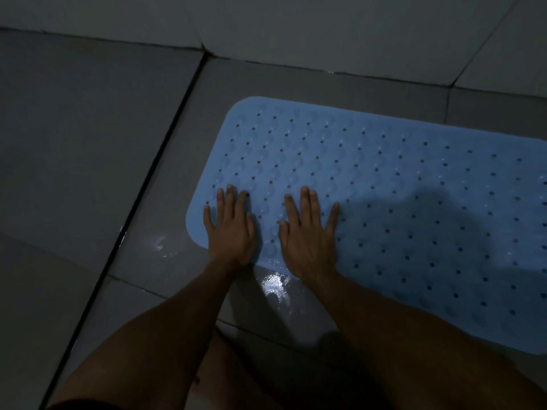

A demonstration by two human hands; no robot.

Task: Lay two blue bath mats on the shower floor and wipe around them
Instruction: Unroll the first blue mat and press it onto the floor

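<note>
One blue bath mat (399, 184) with rows of small holes lies flat on the grey tiled shower floor (88, 143), running off the right edge of the view. My left hand (232, 229) presses flat on the mat's near left corner, fingers straight and spread. Beside it my right hand (309, 235) also lies flat on the mat with straight fingers. Only this one mat is in view, and no cloth is visible.
A pale tiled wall (325, 28) meets the floor just behind the mat. A dark grout channel (142, 208) runs diagonally across the floor to the left. Wet, shiny patches (275, 287) lie on the tile by my wrists. My knees fill the bottom of the view.
</note>
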